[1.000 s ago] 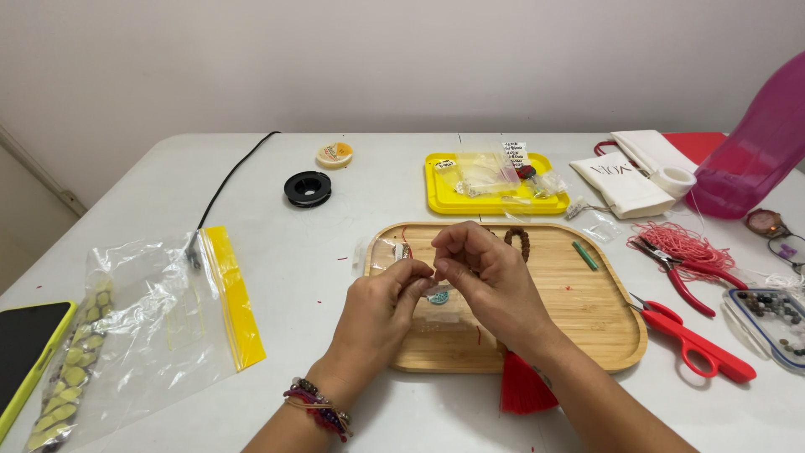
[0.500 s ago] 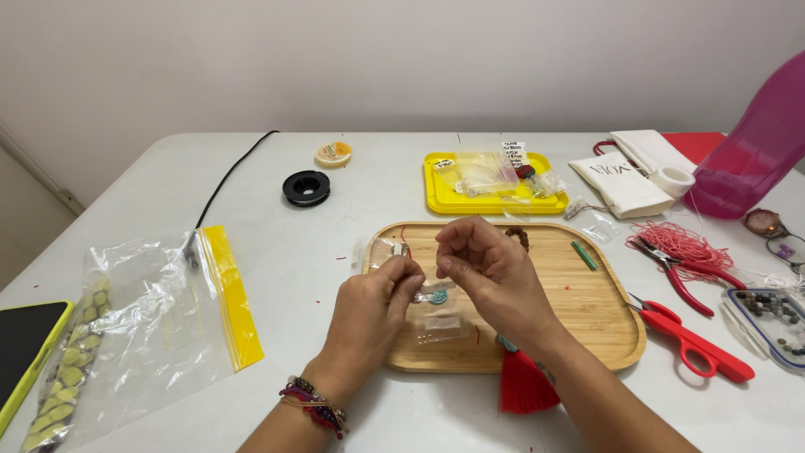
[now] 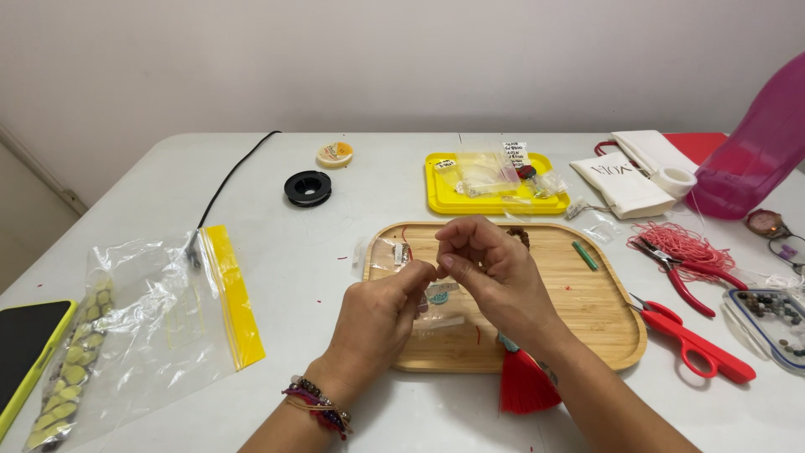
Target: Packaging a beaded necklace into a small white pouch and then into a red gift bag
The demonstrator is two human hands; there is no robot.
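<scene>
Left hand (image 3: 377, 315) and right hand (image 3: 490, 268) meet fingertip to fingertip above wooden tray (image 3: 604, 323), both pinching small clear packet (image 3: 438, 295) with teal charm; tray beneath catches spills.

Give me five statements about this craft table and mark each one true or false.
1. Both hands, the left hand and the right hand, meet fingertip to fingertip over the wooden tray. True.
2. The red scissors lie inside the wooden tray. False: they lie on the table to its right.
3. A red tassel hangs over the tray's near edge. True.
4. The black spool sits in the yellow tray. False: it sits on the table, left of that tray.
5. The left wrist wears beaded bracelets. True.
</scene>
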